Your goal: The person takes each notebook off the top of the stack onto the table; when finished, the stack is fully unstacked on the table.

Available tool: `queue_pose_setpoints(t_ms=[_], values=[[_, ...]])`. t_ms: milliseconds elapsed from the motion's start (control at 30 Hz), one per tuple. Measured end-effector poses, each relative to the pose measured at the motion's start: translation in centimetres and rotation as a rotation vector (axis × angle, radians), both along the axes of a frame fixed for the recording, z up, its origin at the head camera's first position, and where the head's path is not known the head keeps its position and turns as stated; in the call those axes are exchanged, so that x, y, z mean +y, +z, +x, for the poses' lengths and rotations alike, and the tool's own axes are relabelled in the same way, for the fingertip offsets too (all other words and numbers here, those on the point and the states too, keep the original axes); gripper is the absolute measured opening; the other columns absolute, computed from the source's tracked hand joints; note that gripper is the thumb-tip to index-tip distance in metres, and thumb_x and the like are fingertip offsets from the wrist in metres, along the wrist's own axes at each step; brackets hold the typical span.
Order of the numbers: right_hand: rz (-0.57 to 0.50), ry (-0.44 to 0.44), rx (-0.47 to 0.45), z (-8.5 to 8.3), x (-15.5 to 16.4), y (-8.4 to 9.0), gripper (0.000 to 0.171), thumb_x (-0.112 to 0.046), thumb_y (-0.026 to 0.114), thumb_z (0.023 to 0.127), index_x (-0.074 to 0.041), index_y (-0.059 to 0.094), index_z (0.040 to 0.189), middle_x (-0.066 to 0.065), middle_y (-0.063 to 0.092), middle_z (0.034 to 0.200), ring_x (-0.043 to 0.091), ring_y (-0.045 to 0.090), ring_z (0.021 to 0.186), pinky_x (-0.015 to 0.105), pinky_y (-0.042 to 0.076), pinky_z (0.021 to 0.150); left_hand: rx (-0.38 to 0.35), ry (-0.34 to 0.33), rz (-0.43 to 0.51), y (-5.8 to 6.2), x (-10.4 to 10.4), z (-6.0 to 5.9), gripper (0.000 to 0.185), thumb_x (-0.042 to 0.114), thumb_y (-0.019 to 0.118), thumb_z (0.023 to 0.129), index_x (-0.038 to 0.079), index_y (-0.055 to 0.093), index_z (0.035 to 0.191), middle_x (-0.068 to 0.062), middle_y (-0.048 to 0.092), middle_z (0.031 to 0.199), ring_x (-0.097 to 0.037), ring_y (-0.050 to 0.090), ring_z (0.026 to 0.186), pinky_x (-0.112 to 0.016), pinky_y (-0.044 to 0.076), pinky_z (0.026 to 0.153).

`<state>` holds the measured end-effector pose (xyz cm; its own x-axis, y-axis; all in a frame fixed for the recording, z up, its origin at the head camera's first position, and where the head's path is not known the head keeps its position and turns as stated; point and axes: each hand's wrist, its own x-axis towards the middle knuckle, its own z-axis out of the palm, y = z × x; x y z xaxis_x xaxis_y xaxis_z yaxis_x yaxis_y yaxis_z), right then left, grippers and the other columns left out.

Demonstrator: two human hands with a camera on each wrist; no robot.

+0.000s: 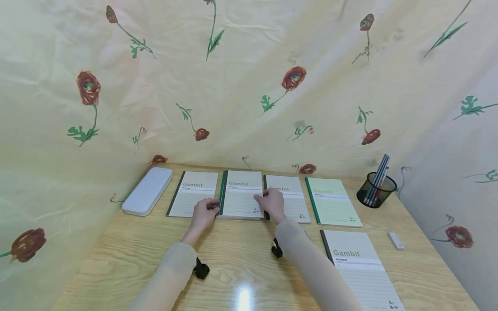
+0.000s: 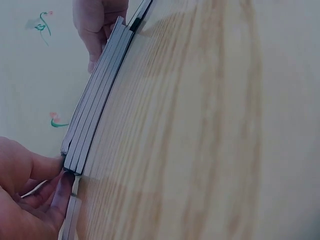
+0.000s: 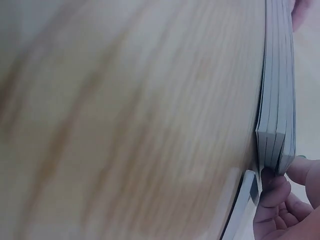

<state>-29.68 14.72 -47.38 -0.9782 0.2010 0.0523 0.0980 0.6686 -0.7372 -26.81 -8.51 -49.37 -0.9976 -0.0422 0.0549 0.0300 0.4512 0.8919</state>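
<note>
In the head view, a stack of notebooks [image 1: 240,201] with "Gambit" on the top cover lies at the middle of the row. My left hand [image 1: 204,214] holds the stack's left spine edge, thumb and fingers at its lower corner in the left wrist view. On the opposite side my right hand [image 1: 274,204] grips the right edge; the right wrist view shows its thumb above and a bent finger against the side of the layered stack [image 3: 274,110]. Dark-spined notebooks lie flat to the left [image 1: 199,190] and right [image 1: 293,203] of the stack, the right one partly behind my hand.
A green notebook [image 1: 332,201] and a mesh pen cup [image 1: 376,190] stand farther right. Nearer me are another notebook [image 1: 358,263] and a small white eraser-like block [image 1: 395,240]. A white flat case [image 1: 148,191] lies at left. Flowered cloth [image 1: 241,86] hangs behind the table.
</note>
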Motion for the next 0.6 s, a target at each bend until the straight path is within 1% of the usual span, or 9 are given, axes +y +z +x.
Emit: queue_pose_setpoints(t_ms=[67,200,267,367,433,467,533,600], values=[[0.013,-0.005,-0.006,0.0,0.2,0.0,0.032,-0.029,0.076,0.089,0.002,0.072,0.099,0.013,0.069,0.098,0.027,0.064,0.086,0.041,0.054,0.076,0.0,-0.005,0.0,0.0,0.0,0.0,0.028,-0.004,0.066,0.09,-0.005,0.067,0.118,-0.016,0.07,0.108,-0.029,0.065,0.101,-0.041,0.053,0.09],[0.024,-0.007,-0.022,0.0,0.8,0.2,0.033,-0.031,0.074,0.09,0.0,0.071,0.1,0.012,0.069,0.096,0.026,0.064,0.083,0.04,0.052,0.073,-0.007,-0.005,0.007,0.1,0.0,-0.1,0.029,-0.005,0.065,0.09,-0.006,0.067,0.119,-0.017,0.069,0.109,-0.029,0.064,0.102,-0.042,0.052,0.09],[0.016,-0.002,-0.033,0.0,1.3,0.3,0.034,-0.031,0.072,0.091,0.0,0.07,0.103,0.013,0.07,0.098,0.027,0.064,0.085,0.041,0.052,0.075,-0.007,-0.006,0.005,0.1,0.0,-0.1,0.029,-0.005,0.064,0.091,-0.006,0.067,0.119,-0.017,0.069,0.109,-0.029,0.064,0.102,-0.042,0.052,0.09],[-0.052,0.017,-0.063,0.3,2.2,0.6,0.04,-0.029,0.07,0.093,0.004,0.066,0.114,0.019,0.068,0.11,0.032,0.064,0.098,0.045,0.051,0.085,-0.01,-0.003,0.009,0.1,0.0,-0.2,0.028,-0.005,0.065,0.091,-0.005,0.067,0.119,-0.016,0.069,0.11,-0.028,0.064,0.102,-0.042,0.052,0.09],[-0.11,0.022,-0.092,0.5,2.9,0.9,0.044,-0.028,0.068,0.094,0.006,0.063,0.121,0.022,0.063,0.122,0.034,0.06,0.109,0.046,0.05,0.093,-0.006,-0.005,0.008,0.0,0.0,-0.2,0.028,-0.005,0.065,0.091,-0.005,0.067,0.119,-0.016,0.069,0.109,-0.028,0.064,0.101,-0.041,0.053,0.089],[-0.151,0.026,-0.112,0.6,3.2,1.1,0.046,-0.027,0.067,0.095,0.007,0.06,0.125,0.024,0.061,0.126,0.035,0.058,0.112,0.047,0.049,0.094,-0.006,-0.005,0.011,0.0,0.0,-0.2,0.028,-0.005,0.065,0.091,-0.005,0.068,0.119,-0.016,0.069,0.109,-0.028,0.064,0.102,-0.041,0.053,0.09],[-0.228,0.023,-0.149,0.9,4.0,1.4,0.048,-0.025,0.066,0.096,0.008,0.057,0.129,0.024,0.056,0.13,0.034,0.056,0.113,0.045,0.049,0.094,-0.008,-0.002,0.016,0.1,0.0,-0.2,0.028,-0.005,0.065,0.091,-0.005,0.068,0.118,-0.016,0.069,0.109,-0.028,0.064,0.102,-0.041,0.053,0.09],[-0.282,0.006,-0.175,1.2,4.7,1.7,0.049,-0.025,0.066,0.096,0.007,0.055,0.131,0.023,0.057,0.128,0.031,0.058,0.108,0.041,0.051,0.09,-0.01,-0.002,0.015,0.1,0.0,-0.1,0.028,-0.005,0.064,0.091,-0.005,0.068,0.119,-0.016,0.069,0.11,-0.028,0.064,0.102,-0.041,0.053,0.09]])
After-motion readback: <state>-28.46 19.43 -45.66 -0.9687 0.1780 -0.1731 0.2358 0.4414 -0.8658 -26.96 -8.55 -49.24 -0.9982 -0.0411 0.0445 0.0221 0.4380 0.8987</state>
